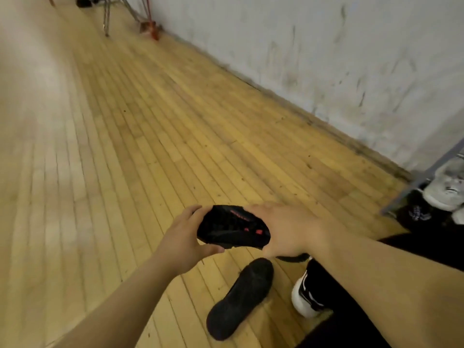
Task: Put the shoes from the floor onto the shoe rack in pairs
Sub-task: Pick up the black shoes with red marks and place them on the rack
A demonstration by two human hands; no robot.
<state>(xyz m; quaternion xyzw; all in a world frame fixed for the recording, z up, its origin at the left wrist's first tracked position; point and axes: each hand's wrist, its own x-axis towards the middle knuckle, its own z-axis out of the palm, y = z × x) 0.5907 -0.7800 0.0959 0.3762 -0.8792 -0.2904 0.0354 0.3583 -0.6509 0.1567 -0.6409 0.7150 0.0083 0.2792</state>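
Holding a black shoe with red marks [233,229] above the wooden floor [150,146], the left hand [185,242] curls its fingers and thumb round one end, while the right hand [286,229] grasps the other end. A second black shoe [238,300] lies on the floor just below, near the person's white-and-black sneaker [305,297]. At the right edge a grey shoe rack [424,177] stands by the wall [326,46], a white sneaker [447,189] just behind its frame.

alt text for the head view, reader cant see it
Left hand and right hand hold a black shoe with red marks above a wooden floor. A second black shoe lies on it; a rack with a white sneaker stands at right.
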